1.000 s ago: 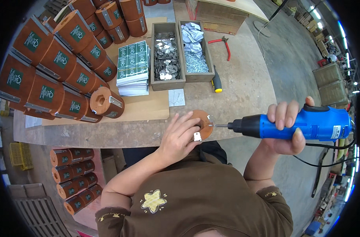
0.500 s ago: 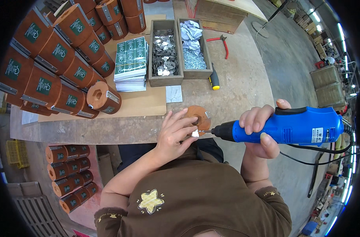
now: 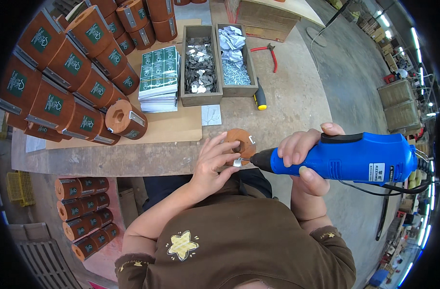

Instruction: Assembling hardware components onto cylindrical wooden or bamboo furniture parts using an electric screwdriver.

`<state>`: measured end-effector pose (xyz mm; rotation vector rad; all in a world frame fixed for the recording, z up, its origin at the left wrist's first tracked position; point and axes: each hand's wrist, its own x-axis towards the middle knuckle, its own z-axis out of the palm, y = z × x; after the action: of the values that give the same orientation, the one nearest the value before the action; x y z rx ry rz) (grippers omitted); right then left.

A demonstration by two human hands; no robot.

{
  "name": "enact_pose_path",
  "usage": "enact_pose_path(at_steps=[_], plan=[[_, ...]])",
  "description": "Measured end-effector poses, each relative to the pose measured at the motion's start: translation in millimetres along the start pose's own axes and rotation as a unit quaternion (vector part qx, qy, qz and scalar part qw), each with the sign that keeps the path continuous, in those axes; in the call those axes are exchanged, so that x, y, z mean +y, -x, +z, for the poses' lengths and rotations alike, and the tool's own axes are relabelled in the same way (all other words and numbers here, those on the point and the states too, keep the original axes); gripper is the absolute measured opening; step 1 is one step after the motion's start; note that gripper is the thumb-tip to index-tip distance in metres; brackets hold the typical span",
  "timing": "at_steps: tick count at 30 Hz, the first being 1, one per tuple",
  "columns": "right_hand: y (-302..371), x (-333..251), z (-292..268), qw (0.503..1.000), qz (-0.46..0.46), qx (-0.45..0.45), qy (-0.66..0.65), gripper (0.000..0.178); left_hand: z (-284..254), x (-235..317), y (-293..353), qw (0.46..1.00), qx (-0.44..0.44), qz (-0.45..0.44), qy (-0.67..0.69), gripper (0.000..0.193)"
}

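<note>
My right hand point(image 3: 309, 156) is wrapped around a blue electric screwdriver point(image 3: 357, 159), which lies level with its black nose pointing left. The tip reaches a reddish-brown wooden cylinder point(image 3: 248, 139) at the table's near edge; its end with a hole faces up. Against the cylinder's near side, my left hand point(image 3: 208, 166) pinches a small shiny metal plate point(image 3: 237, 163) between thumb and fingers, beside the screwdriver tip. The other left fingers rest over the cylinder's left side. Any screw at the tip is too small to make out.
Behind stand two wooden trays, one of metal plates point(image 3: 199, 72), one of screws point(image 3: 236, 72). Red-handled pliers point(image 3: 274, 58) and a screwdriver point(image 3: 260, 96) lie right. Green labels point(image 3: 158, 79) and stacked labelled cylinders point(image 3: 73, 62) are left; more cylinders point(image 3: 85, 216) sit lower left.
The electric screwdriver and my right hand have shifted left, bringing the nose closer to the cylinder and plate. My left hand keeps nearly the same place and grip.
</note>
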<state>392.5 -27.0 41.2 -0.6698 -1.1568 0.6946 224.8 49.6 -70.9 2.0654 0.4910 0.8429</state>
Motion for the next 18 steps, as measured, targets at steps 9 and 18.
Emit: enact_pose_path(at_steps=[9,18], plan=[[-2.2,0.5,4.5,1.0,0.004,-0.03,0.0,0.064,0.3,-1.9,1.4,1.0,0.002,-0.002,0.012,0.03],[-5.1,0.8,6.5,0.999,-0.007,-0.049,0.009,0.064,0.4,-4.1,2.3,1.0,0.005,0.002,0.017,0.03]])
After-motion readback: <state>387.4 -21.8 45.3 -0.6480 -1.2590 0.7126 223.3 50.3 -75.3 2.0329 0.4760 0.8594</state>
